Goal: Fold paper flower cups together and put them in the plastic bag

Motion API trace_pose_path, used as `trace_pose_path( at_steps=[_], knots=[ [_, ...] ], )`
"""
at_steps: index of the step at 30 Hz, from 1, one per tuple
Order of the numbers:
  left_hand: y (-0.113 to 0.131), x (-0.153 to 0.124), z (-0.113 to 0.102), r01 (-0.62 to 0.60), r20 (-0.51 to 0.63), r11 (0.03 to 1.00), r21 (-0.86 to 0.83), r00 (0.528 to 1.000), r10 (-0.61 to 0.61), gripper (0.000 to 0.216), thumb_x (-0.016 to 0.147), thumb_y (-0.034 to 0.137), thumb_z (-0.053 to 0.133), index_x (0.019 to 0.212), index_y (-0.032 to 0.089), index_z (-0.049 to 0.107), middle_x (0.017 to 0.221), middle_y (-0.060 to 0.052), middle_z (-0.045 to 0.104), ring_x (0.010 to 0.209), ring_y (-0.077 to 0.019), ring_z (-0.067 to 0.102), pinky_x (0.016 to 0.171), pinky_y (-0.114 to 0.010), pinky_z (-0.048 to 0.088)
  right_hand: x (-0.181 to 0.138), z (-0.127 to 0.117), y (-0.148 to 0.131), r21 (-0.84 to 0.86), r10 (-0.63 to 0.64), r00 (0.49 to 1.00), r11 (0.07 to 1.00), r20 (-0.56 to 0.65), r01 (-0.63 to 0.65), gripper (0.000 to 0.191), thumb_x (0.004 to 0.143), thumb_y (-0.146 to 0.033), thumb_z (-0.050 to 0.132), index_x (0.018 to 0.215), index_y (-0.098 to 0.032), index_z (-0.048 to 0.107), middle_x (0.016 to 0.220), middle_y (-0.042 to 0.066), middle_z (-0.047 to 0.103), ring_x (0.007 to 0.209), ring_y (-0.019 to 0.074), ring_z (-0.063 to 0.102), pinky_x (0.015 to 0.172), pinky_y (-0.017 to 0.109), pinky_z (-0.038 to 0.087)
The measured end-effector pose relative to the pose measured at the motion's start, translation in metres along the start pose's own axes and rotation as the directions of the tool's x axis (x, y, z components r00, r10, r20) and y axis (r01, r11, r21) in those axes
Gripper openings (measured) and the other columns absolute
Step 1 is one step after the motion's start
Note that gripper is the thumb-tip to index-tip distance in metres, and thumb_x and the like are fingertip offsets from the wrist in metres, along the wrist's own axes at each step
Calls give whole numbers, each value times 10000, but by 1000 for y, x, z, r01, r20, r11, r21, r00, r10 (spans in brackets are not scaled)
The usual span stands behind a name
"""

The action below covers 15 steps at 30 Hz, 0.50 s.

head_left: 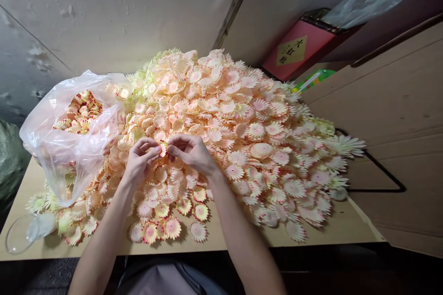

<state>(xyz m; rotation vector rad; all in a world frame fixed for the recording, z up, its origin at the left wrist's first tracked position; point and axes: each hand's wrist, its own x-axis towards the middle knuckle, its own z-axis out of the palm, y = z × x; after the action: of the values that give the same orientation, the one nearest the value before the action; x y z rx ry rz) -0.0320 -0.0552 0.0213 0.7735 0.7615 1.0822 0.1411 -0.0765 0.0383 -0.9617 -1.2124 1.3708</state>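
Pinches a small flower piece [163, 149] narrowly between left hand [142, 156] and right hand [189, 150], over the flower heap [221, 115], and may tear its rim by uneven pulling or drop it through slackness.

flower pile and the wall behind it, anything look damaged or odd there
Nothing in the flower pile looks plainly damaged. The wall does: pale, flaky-looking patches and small bumps break its grey surface at the left, perhaps peeling paint.
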Motion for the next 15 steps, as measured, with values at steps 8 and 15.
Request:
trace_pose_path(
  at_steps=[8,15],
  knots=[
    [-3,-4,2,98,57,995,11,993,-99,251,589,228,905,755,161,729,749,3,710,653,-81,658,659,-175,545,-2,-5,4,145,38,993,988,114,-54,341,677,-448,855,755,-141,727,638,29,714,476,123,631,462,251,544],
    [0,-5,1,138,56,990,-18,989,-137,291,559,225,920,749,160,709,750,13,713,655,-84,663,625,-159,534,-6,-6,2,182,4,986,983,168,-35,302,773,-426,791,801,-129,741,714,44,737,526,120,665,511,245,571]
  ],
)
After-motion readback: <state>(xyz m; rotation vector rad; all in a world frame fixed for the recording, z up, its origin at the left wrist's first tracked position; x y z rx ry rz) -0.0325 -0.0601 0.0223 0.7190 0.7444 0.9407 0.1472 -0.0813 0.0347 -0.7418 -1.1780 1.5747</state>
